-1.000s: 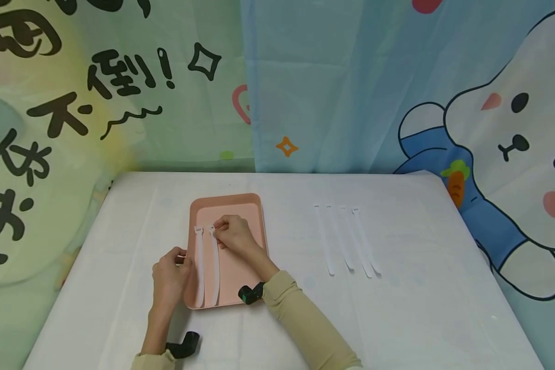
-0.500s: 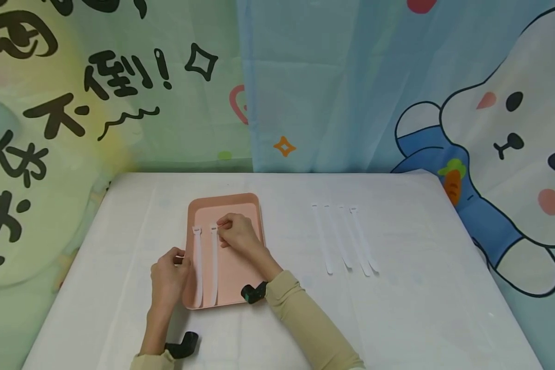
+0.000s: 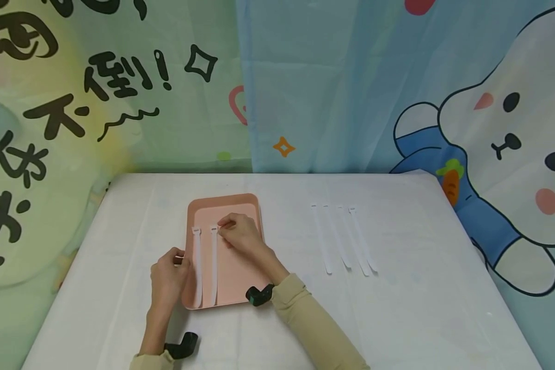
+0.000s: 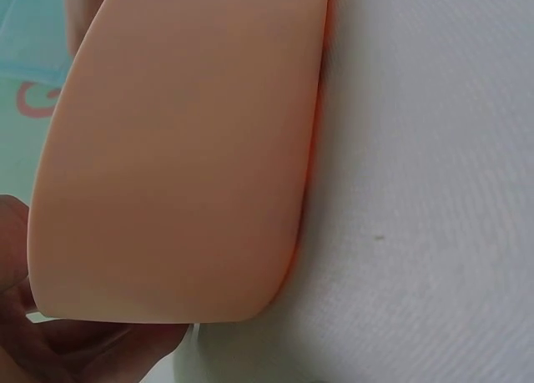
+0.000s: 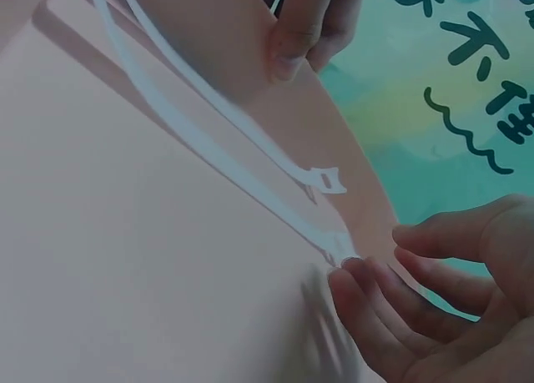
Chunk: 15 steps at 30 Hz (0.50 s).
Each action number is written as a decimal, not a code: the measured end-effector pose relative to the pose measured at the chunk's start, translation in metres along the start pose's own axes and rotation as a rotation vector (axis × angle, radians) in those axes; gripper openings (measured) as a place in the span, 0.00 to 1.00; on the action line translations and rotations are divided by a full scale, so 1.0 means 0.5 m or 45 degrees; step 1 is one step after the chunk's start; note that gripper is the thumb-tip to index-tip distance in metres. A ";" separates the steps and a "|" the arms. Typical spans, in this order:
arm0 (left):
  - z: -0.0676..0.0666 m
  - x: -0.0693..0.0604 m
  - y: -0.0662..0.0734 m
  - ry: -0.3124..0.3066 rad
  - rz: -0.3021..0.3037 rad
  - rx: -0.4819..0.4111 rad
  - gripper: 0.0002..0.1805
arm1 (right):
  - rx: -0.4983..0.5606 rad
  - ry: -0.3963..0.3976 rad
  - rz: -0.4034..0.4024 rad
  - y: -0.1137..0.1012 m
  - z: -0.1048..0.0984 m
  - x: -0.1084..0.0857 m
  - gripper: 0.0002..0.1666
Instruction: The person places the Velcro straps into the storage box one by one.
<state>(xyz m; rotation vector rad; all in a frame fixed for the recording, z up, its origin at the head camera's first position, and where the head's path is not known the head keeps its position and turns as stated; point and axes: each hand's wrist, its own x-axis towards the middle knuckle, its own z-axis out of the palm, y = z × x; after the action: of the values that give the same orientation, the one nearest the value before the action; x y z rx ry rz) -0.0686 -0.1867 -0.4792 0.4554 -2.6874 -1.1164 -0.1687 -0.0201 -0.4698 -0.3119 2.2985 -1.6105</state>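
Observation:
A pink tray [image 3: 238, 280] lies on the table with two white slotted-head cable straps in it, side by side. My left hand [image 3: 168, 275] grips the tray's left rim; in the left wrist view its fingers [image 4: 125, 354] wrap the tray edge. My right hand [image 3: 242, 234] is over the tray beside the head of the right-hand strap [image 3: 214, 272]. The right wrist view shows its fingertips [image 5: 350, 279] at that strap's head, with thumb and fingers spread apart. The other strap [image 3: 198, 272] lies along the tray's left wall.
Several more white straps [image 3: 321, 239] lie in a row on the white-covered table [image 3: 425, 308], right of the tray. Behind the table hangs a printed cloth backdrop [image 3: 314, 92]. A black wrist camera [image 3: 259, 295] sits on each wrist.
The right-hand strap, slanted a second ago with my right hand at its head, now lies straighter. My right hand has moved slightly right, off the head. The left hand stays on the tray rim.

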 end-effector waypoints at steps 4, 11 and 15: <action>-0.001 0.000 -0.001 -0.016 -0.003 0.002 0.07 | 0.020 0.018 -0.019 0.001 -0.011 -0.011 0.11; -0.005 0.000 0.000 -0.031 -0.002 0.004 0.08 | 0.088 0.054 -0.043 0.002 -0.029 -0.031 0.11; -0.006 -0.001 0.002 -0.035 0.007 -0.004 0.09 | 0.067 0.124 -0.075 0.007 -0.039 -0.040 0.10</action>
<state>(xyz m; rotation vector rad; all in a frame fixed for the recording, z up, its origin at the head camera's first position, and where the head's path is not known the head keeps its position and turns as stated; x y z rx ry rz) -0.0676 -0.1881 -0.4762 0.4356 -2.7083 -1.1332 -0.1576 0.0050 -0.4647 -0.2977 2.3341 -1.7479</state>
